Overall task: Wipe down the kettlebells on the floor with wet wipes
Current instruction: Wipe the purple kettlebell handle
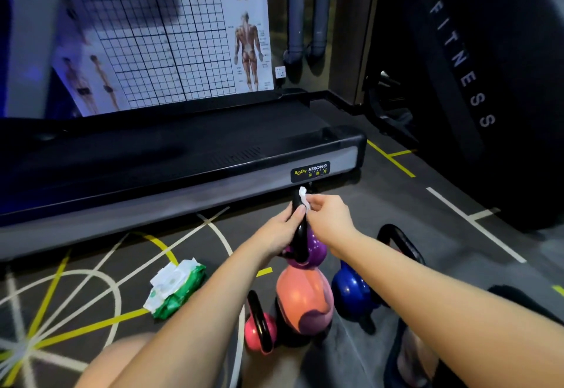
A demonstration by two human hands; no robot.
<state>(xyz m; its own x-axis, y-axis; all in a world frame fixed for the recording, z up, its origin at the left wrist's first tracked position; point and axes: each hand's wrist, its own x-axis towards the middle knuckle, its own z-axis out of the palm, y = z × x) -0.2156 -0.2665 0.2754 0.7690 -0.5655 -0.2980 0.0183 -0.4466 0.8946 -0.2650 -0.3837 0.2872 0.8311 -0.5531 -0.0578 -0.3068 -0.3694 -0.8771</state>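
Left hand gripping purple kettlebell handle, right hand pinching wet wipe against it

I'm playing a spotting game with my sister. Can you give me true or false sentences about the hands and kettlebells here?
1. The right hand pinches a white wipe. True.
2. The left hand holds nothing. False: it grips the purple kettlebell by its black handle.
3. The wet wipes pack lies on the floor, left of the kettlebells. True.
4. The blue kettlebell is being wiped. False: the wipe is at the purple kettlebell's handle.
5. The pink kettlebell looks the biggest. False: the orange kettlebell beside it looks bigger.
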